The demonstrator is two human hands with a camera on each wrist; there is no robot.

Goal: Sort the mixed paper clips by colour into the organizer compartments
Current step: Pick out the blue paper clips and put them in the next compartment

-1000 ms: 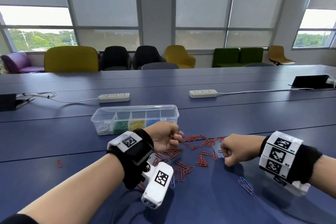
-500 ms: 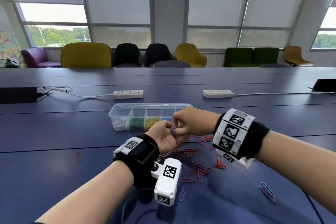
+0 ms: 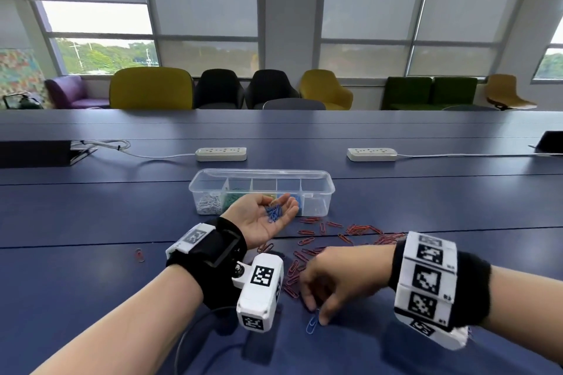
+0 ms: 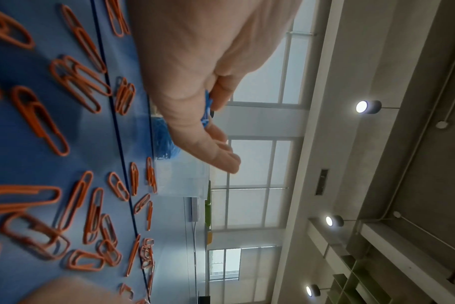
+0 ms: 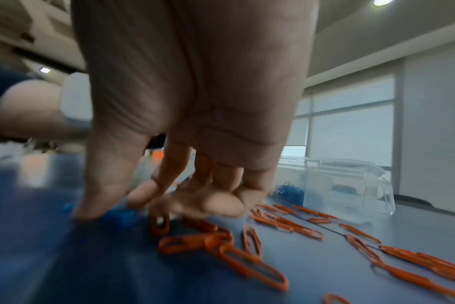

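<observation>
My left hand [image 3: 262, 219] lies palm up just in front of the clear organizer [image 3: 318, 192], with several blue paper clips [image 3: 274, 214] resting in the loosely cupped palm. The left wrist view shows those blue clips [image 4: 207, 112] against the fingers of my left hand [image 4: 195, 107]. My right hand [image 3: 316, 312] reaches down nearer to me, and its thumb and forefinger pinch a single blue clip [image 3: 311, 327] that lies on the table. In the right wrist view that blue clip [image 5: 122, 218] sits under my right hand [image 5: 109, 207]. Red clips [image 3: 362, 230] are scattered between the hands.
The organizer holds white clips [image 3: 208, 202], green clips and blue ones; its rightmost compartment looks bare. One red clip [image 3: 139, 254] lies alone at the left. Two power strips [image 3: 221, 154] [image 3: 371, 154] sit behind the organizer. A black cable [image 3: 189, 335] runs under my left forearm.
My right hand has left the left palm and come down toward me onto a blue clip. The left hand has opened palm up with blue clips in it.
</observation>
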